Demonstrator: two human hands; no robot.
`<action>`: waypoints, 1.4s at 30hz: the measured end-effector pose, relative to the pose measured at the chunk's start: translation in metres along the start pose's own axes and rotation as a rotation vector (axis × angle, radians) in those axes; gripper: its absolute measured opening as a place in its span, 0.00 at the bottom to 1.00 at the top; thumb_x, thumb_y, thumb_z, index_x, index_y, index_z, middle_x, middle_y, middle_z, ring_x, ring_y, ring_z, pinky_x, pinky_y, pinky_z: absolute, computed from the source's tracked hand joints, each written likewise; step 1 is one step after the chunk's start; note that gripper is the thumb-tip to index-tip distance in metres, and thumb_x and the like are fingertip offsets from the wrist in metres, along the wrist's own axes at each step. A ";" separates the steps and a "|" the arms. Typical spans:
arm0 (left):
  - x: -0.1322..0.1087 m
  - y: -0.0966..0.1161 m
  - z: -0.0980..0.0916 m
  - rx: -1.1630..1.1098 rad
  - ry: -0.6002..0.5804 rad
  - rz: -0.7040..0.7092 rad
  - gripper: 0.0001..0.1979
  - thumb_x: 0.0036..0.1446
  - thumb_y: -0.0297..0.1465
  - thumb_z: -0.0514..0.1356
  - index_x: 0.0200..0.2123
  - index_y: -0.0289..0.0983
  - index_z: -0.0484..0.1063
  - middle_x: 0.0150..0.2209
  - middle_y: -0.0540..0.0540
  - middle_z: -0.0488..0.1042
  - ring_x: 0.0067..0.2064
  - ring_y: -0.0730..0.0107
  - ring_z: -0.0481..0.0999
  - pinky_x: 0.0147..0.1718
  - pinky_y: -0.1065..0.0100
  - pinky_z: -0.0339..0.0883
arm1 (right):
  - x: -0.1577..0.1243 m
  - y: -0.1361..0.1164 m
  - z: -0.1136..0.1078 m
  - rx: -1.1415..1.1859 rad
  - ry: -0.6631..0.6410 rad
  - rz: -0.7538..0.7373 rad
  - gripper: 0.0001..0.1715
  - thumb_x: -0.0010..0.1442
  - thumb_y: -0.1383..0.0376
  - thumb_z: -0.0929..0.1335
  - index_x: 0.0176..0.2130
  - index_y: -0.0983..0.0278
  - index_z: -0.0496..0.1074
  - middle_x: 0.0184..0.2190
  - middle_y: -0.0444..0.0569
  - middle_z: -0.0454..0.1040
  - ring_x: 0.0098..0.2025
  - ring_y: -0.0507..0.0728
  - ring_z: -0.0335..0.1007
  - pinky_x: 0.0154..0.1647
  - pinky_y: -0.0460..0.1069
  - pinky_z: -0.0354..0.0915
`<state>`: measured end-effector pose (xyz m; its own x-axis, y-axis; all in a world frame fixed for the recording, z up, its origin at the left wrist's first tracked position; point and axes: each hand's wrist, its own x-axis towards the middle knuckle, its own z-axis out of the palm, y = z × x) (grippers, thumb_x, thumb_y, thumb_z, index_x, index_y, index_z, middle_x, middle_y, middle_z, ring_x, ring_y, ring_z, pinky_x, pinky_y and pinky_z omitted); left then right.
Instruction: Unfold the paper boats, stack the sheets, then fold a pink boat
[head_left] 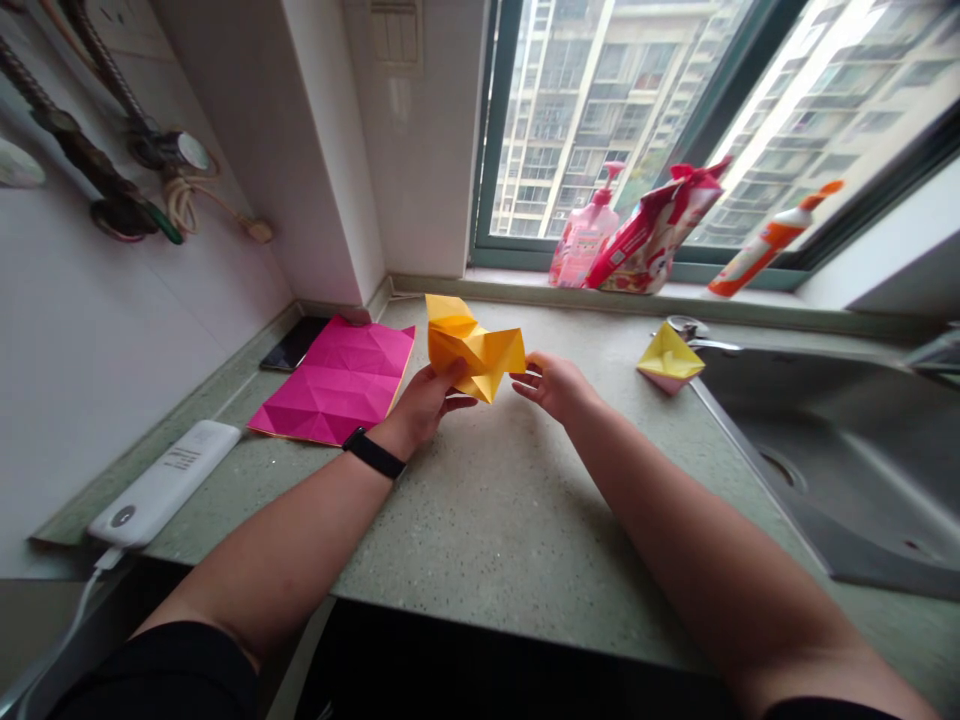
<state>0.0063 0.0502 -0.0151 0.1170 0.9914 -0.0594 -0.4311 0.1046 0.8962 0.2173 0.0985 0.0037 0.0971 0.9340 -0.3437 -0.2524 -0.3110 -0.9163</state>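
Left hand (424,405) cups the light, soft folded yellow origami paper (469,345) from below; right hand (551,388) spreads open just beside it. Take hold along creased edges.

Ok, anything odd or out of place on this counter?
Two things. The white power bank sits near the edge of the counter, with its cable hanging over the front. The orange-capped bottle on the windowsill leans steeply instead of standing upright. Nothing looks spilled.
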 end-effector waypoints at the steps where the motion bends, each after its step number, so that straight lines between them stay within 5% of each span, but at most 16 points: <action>1: 0.001 -0.001 -0.001 0.022 -0.006 0.008 0.21 0.60 0.42 0.75 0.51 0.37 0.81 0.53 0.37 0.83 0.48 0.56 0.84 0.40 0.62 0.82 | 0.001 -0.002 -0.002 -0.027 -0.032 -0.030 0.09 0.53 0.67 0.71 0.36 0.57 0.70 0.39 0.47 0.79 0.41 0.58 0.78 0.39 0.51 0.75; 7: 0.004 -0.005 -0.005 0.220 -0.070 0.028 0.27 0.54 0.47 0.78 0.48 0.33 0.83 0.48 0.35 0.85 0.45 0.50 0.85 0.38 0.59 0.80 | 0.003 -0.020 -0.018 -0.191 -0.248 -0.222 0.21 0.58 0.51 0.79 0.47 0.55 0.76 0.45 0.47 0.83 0.46 0.59 0.79 0.42 0.51 0.75; 15: -0.009 0.003 0.006 0.135 -0.241 0.085 0.34 0.57 0.59 0.72 0.50 0.35 0.83 0.49 0.36 0.85 0.49 0.51 0.84 0.46 0.61 0.77 | -0.005 -0.021 -0.027 -0.232 -0.577 -0.087 0.25 0.47 0.57 0.84 0.45 0.59 0.83 0.45 0.54 0.86 0.44 0.62 0.83 0.44 0.54 0.78; 19: -0.005 0.001 0.001 0.091 -0.143 0.194 0.25 0.52 0.48 0.79 0.44 0.37 0.81 0.44 0.43 0.83 0.44 0.59 0.83 0.41 0.67 0.74 | -0.005 -0.019 -0.025 -0.219 -0.568 -0.136 0.22 0.49 0.58 0.84 0.43 0.58 0.83 0.44 0.50 0.86 0.43 0.60 0.83 0.43 0.52 0.77; 23: 0.003 0.001 -0.003 -0.056 -0.193 0.091 0.20 0.58 0.44 0.75 0.46 0.37 0.82 0.47 0.41 0.84 0.47 0.58 0.83 0.43 0.66 0.75 | -0.002 -0.017 -0.023 -0.261 -0.508 -0.156 0.20 0.51 0.60 0.83 0.44 0.58 0.83 0.43 0.48 0.86 0.41 0.58 0.81 0.40 0.50 0.75; 29: 0.003 0.008 0.005 -0.250 -0.270 -0.105 0.24 0.70 0.49 0.66 0.59 0.37 0.79 0.54 0.36 0.84 0.60 0.49 0.82 0.57 0.57 0.75 | -0.005 -0.004 -0.013 -0.282 -0.569 -0.165 0.21 0.51 0.60 0.82 0.45 0.59 0.82 0.46 0.50 0.86 0.45 0.62 0.82 0.47 0.55 0.78; 37: 0.003 0.010 0.001 -0.248 -0.231 -0.162 0.41 0.63 0.66 0.62 0.58 0.36 0.80 0.56 0.33 0.84 0.60 0.41 0.82 0.57 0.52 0.79 | -0.013 0.009 0.002 -0.333 -0.549 -0.206 0.18 0.53 0.59 0.81 0.44 0.58 0.82 0.41 0.49 0.85 0.43 0.61 0.81 0.45 0.55 0.78; 42: 0.002 0.013 0.005 -0.266 -0.226 -0.108 0.44 0.64 0.67 0.58 0.63 0.36 0.77 0.60 0.34 0.82 0.65 0.44 0.79 0.59 0.54 0.78 | -0.016 0.003 0.003 -0.186 -0.455 -0.223 0.19 0.53 0.56 0.80 0.45 0.57 0.81 0.46 0.50 0.85 0.47 0.62 0.81 0.49 0.56 0.77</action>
<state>0.0052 0.0533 -0.0019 0.3567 0.9339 -0.0224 -0.6195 0.2544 0.7426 0.2127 0.0831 0.0073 -0.3088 0.9498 -0.0509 -0.0947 -0.0839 -0.9920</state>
